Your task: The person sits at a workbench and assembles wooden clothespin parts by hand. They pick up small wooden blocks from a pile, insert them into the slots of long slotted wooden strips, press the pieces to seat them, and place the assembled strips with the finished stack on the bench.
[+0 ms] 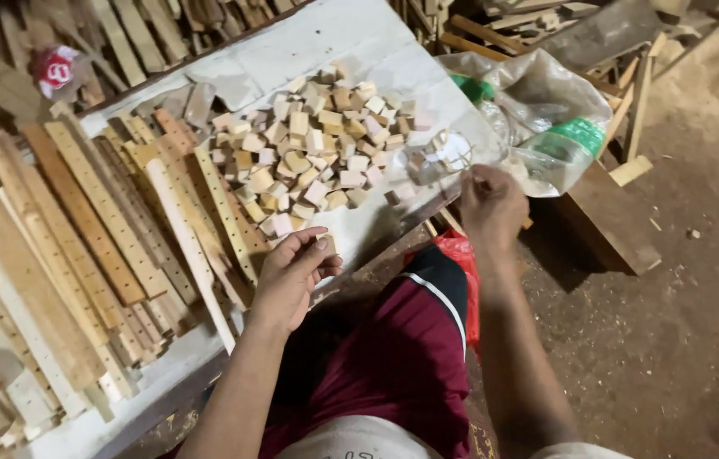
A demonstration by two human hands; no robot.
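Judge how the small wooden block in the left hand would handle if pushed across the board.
The small wooden block, pinched by the left hand, looks stiff and probably light, being small bare wood. Its flat faces suggest sliding, not rolling. It seems unlikely to break, like the heaped blocks.

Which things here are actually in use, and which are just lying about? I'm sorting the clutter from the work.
In use:
left hand, holding a small wood block
right hand, at a clear bag
block pile on the white board

Lying about:
drilled strips
plastic bag with green bottles
red wrapper
scrap wood
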